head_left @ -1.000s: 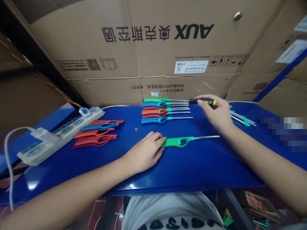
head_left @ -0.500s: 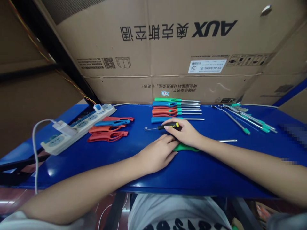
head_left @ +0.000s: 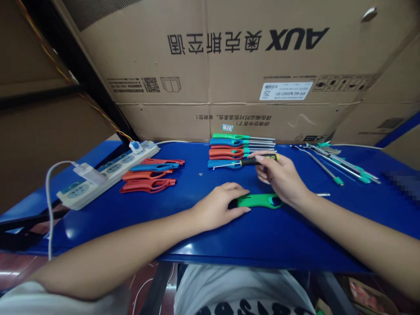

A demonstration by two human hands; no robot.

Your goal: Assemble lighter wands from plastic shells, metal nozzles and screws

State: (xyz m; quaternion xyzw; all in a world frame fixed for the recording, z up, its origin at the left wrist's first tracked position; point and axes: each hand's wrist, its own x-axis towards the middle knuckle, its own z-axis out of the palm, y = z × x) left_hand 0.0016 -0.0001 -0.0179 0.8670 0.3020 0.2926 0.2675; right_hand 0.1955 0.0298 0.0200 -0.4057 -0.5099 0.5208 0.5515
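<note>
My right hand point(head_left: 284, 175) is closed round the black-and-yellow handle of a screwdriver point(head_left: 251, 161), raised over the table with its thin shaft pointing left. Below it lies a green lighter point(head_left: 254, 201), flat on the blue table, its metal tube passing under my right wrist and showing again at the right. My left hand point(head_left: 223, 205) pinches the lighter's left end between thumb and fingers. A few tiny screws point(head_left: 201, 174) rest on the table to the left of the screwdriver tip.
Several assembled lighters point(head_left: 226, 153) lie in a row at the back. Red, orange and blue handle shells point(head_left: 149, 185) sit to the left beside a white power strip point(head_left: 113, 168). Metal tubes with teal ends point(head_left: 344, 164) lie at the right. A cardboard wall point(head_left: 229, 65) stands behind.
My right hand has lifted the screwdriver away from the screws and moved right. The screws stay on the table. More of the green lighter now shows between my hands.
</note>
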